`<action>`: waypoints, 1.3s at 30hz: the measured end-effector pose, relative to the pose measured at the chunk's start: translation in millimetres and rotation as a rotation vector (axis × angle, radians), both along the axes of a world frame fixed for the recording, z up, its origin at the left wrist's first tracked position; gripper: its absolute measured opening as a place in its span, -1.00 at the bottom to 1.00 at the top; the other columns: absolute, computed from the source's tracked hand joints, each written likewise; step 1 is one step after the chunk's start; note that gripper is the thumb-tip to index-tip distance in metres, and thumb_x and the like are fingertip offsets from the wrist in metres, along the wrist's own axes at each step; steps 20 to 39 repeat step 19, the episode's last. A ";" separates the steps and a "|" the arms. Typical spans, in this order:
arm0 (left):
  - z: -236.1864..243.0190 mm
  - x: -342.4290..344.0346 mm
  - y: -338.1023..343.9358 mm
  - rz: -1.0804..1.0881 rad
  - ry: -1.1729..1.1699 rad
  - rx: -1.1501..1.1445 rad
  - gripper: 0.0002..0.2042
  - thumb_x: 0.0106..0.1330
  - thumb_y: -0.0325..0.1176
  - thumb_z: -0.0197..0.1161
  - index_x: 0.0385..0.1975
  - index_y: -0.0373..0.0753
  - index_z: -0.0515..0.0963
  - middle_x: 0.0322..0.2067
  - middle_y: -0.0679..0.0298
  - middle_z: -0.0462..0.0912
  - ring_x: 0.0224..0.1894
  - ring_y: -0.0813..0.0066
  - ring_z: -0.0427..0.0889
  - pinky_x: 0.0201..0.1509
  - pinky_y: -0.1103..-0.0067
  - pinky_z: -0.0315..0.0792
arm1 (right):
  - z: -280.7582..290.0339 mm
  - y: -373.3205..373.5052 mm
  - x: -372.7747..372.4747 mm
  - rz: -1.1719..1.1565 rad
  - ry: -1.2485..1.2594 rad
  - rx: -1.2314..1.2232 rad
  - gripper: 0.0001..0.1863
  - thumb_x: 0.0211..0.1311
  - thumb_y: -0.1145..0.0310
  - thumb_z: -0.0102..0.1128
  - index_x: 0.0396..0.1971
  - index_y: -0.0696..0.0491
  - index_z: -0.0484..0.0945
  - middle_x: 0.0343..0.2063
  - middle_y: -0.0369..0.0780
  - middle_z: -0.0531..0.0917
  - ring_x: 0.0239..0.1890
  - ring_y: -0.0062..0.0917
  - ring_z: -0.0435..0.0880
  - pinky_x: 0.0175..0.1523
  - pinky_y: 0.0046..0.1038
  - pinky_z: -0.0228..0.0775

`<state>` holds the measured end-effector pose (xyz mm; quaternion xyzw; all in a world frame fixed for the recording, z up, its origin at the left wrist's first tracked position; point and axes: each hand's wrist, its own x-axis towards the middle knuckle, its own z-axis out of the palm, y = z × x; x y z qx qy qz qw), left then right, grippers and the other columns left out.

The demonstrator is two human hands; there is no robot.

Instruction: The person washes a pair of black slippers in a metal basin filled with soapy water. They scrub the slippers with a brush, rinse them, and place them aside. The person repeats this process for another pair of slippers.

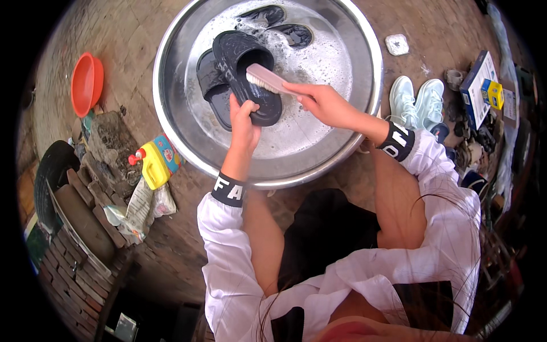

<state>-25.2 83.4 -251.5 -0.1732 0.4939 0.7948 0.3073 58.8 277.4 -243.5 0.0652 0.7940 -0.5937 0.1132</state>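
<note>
My left hand (245, 120) grips a black slide sandal (256, 105) by its heel end, thumb on the footbed. In my right hand (325, 104) is a pink scrub brush (265, 76) with pale bristles, held by its handle. The brush head lies over the sandal, close to the strap opening. Suds streak the strap. Under and left of it rests a second black slide sandal (212, 80). Two more dark pieces of footwear (293, 35) lie in the foamy water at the far side of the wide metal basin (165, 117).
A yellow jug (155, 165) with a red cap stands left of the basin, near a brick pile. An orange bowl (87, 85) is farther left. To the right are pale sneakers (428, 100), a white block (397, 44) and boxes (477, 85).
</note>
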 end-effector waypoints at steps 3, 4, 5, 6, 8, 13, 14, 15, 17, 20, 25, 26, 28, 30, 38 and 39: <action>4.2 8.6 8.4 -0.094 0.006 -0.013 -0.47 -0.04 -0.66 -0.06 0.05 -0.22 0.24 -0.12 0.24 0.42 -0.11 0.44 0.47 -0.02 0.50 0.43 | -9.2 -3.7 -21.7 -0.124 0.139 0.036 -0.60 0.26 0.48 -0.03 0.12 0.04 0.43 -0.44 0.00 0.60 -0.48 -0.31 0.59 -0.28 -0.38 0.40; 7.4 5.4 5.7 -0.061 -0.029 0.001 -0.47 -0.05 -0.66 -0.06 0.05 -0.22 0.24 -0.11 0.24 0.42 -0.10 0.42 0.47 -0.01 0.49 0.43 | -10.0 -9.6 -25.3 -0.131 0.154 0.046 -0.60 0.26 0.48 -0.03 0.12 0.05 0.42 -0.42 0.01 0.61 -0.46 -0.29 0.60 -0.27 -0.36 0.41; 9.0 -0.8 3.3 -0.034 -0.028 0.015 -0.47 -0.05 -0.66 -0.07 0.05 -0.22 0.25 -0.11 0.24 0.42 -0.10 0.41 0.47 -0.01 0.48 0.43 | -4.3 -15.0 -20.8 -0.119 0.181 0.026 -0.59 0.26 0.49 -0.03 0.13 0.05 0.41 -0.35 0.01 0.61 -0.38 -0.27 0.61 -0.21 -0.36 0.41; 10.3 -7.5 -0.5 -0.007 -0.027 0.031 -0.46 -0.05 -0.66 -0.07 0.04 -0.22 0.25 -0.11 0.24 0.42 -0.09 0.41 0.47 -0.01 0.47 0.43 | 5.0 -24.7 -5.1 -0.106 0.209 0.008 -0.58 0.26 0.50 -0.03 0.14 0.06 0.40 -0.27 0.01 0.61 -0.29 -0.25 0.62 -0.15 -0.37 0.42; 20.8 -13.2 -5.0 0.041 -0.004 0.031 -0.47 -0.06 -0.66 -0.07 0.04 -0.22 0.25 -0.11 0.24 0.42 -0.09 0.40 0.47 -0.01 0.47 0.43 | 23.6 -34.5 14.2 -0.056 0.284 -0.033 -0.57 0.25 0.52 -0.03 0.15 0.08 0.38 -0.13 0.00 0.60 -0.13 -0.22 0.63 -0.02 -0.39 0.43; 63.1 -10.3 6.4 -0.087 0.087 0.016 -0.50 -0.06 -0.65 -0.05 -0.01 -0.22 0.27 -0.17 0.23 0.44 -0.14 0.39 0.48 -0.03 0.47 0.44 | 39.2 -4.2 -53.3 -0.089 0.117 -0.040 -0.50 0.29 0.49 -0.03 0.25 0.03 0.27 -0.20 -0.13 0.62 -0.32 -0.56 0.60 -0.18 -0.53 0.45; 84.9 -15.0 5.6 -0.114 0.131 0.014 -0.51 -0.05 -0.65 -0.05 -0.01 -0.22 0.28 -0.18 0.23 0.44 -0.15 0.39 0.49 -0.03 0.48 0.44 | 68.4 -5.5 -65.7 -0.084 -0.021 -0.129 -0.48 0.29 0.48 -0.03 0.27 0.01 0.25 -0.25 -0.15 0.61 -0.39 -0.60 0.58 -0.27 -0.56 0.45; 94.1 -23.8 1.8 -0.076 0.158 0.007 -0.56 -0.02 -0.60 -0.04 -0.03 -0.27 0.29 -0.17 0.19 0.48 -0.14 0.33 0.55 0.01 0.37 0.50 | 95.4 -7.1 -73.3 -0.076 -0.163 -0.213 -0.46 0.29 0.47 -0.02 0.29 0.00 0.23 -0.30 -0.17 0.60 -0.46 -0.64 0.56 -0.36 -0.59 0.45; 132.5 -37.5 12.2 -0.045 0.168 0.102 -0.58 -0.02 -0.60 -0.01 -0.07 -0.26 0.29 -0.20 0.19 0.46 -0.17 0.36 0.54 -0.04 0.41 0.49 | 138.1 -10.5 -69.3 -0.058 -0.041 -0.214 -0.43 0.29 0.42 -0.02 0.31 -0.03 0.17 -0.35 -0.22 0.55 -0.54 -0.71 0.50 -0.50 -0.62 0.38; 169.7 -42.6 21.2 -0.031 0.174 0.187 -0.63 0.02 -0.55 0.03 -0.11 -0.27 0.28 -0.21 0.19 0.45 -0.18 0.36 0.54 -0.08 0.36 0.51 | 196.5 -8.3 -62.6 0.001 -0.040 -0.084 -0.39 0.29 0.38 -0.01 0.34 -0.07 0.11 -0.34 -0.23 0.53 -0.60 -0.71 0.47 -0.59 -0.59 0.36; 169.7 -42.6 21.2 -0.031 0.174 0.187 -0.63 0.02 -0.55 0.03 -0.11 -0.27 0.28 -0.21 0.19 0.45 -0.18 0.36 0.54 -0.08 0.36 0.51 | 196.5 -8.3 -62.6 0.001 -0.040 -0.084 -0.39 0.29 0.38 -0.01 0.34 -0.07 0.11 -0.34 -0.23 0.53 -0.60 -0.71 0.47 -0.59 -0.59 0.36; 169.7 -42.6 21.2 -0.031 0.174 0.187 -0.63 0.02 -0.55 0.03 -0.11 -0.27 0.28 -0.21 0.19 0.45 -0.18 0.36 0.54 -0.08 0.36 0.51 | 196.5 -8.3 -62.6 0.001 -0.040 -0.084 -0.39 0.29 0.38 -0.01 0.34 -0.07 0.11 -0.34 -0.23 0.53 -0.60 -0.71 0.47 -0.59 -0.59 0.36; 169.7 -42.6 21.2 -0.031 0.174 0.187 -0.63 0.02 -0.55 0.03 -0.11 -0.27 0.28 -0.21 0.19 0.45 -0.18 0.36 0.54 -0.08 0.36 0.51 | 196.5 -8.3 -62.6 0.001 -0.040 -0.084 -0.39 0.29 0.38 -0.01 0.34 -0.07 0.11 -0.34 -0.23 0.53 -0.60 -0.71 0.47 -0.59 -0.59 0.36; 169.7 -42.6 21.2 -0.031 0.174 0.187 -0.63 0.02 -0.55 0.03 -0.11 -0.27 0.28 -0.21 0.19 0.45 -0.18 0.36 0.54 -0.08 0.36 0.51 | 196.5 -8.3 -62.6 0.001 -0.040 -0.084 -0.39 0.29 0.38 -0.01 0.34 -0.07 0.11 -0.34 -0.23 0.53 -0.60 -0.71 0.47 -0.59 -0.59 0.36; 169.7 -42.6 21.2 -0.031 0.174 0.187 -0.63 0.02 -0.55 0.03 -0.11 -0.27 0.28 -0.21 0.19 0.45 -0.18 0.36 0.54 -0.08 0.36 0.51 | 196.5 -8.3 -62.6 0.001 -0.040 -0.084 -0.39 0.29 0.38 -0.01 0.34 -0.07 0.11 -0.34 -0.23 0.53 -0.60 -0.71 0.47 -0.59 -0.59 0.36; 169.7 -42.6 21.2 -0.031 0.174 0.187 -0.63 0.02 -0.55 0.03 -0.11 -0.27 0.28 -0.21 0.19 0.45 -0.18 0.36 0.54 -0.08 0.36 0.51 | 196.5 -8.3 -62.6 0.001 -0.040 -0.084 -0.39 0.29 0.38 -0.01 0.34 -0.07 0.11 -0.34 -0.23 0.53 -0.60 -0.71 0.47 -0.59 -0.59 0.36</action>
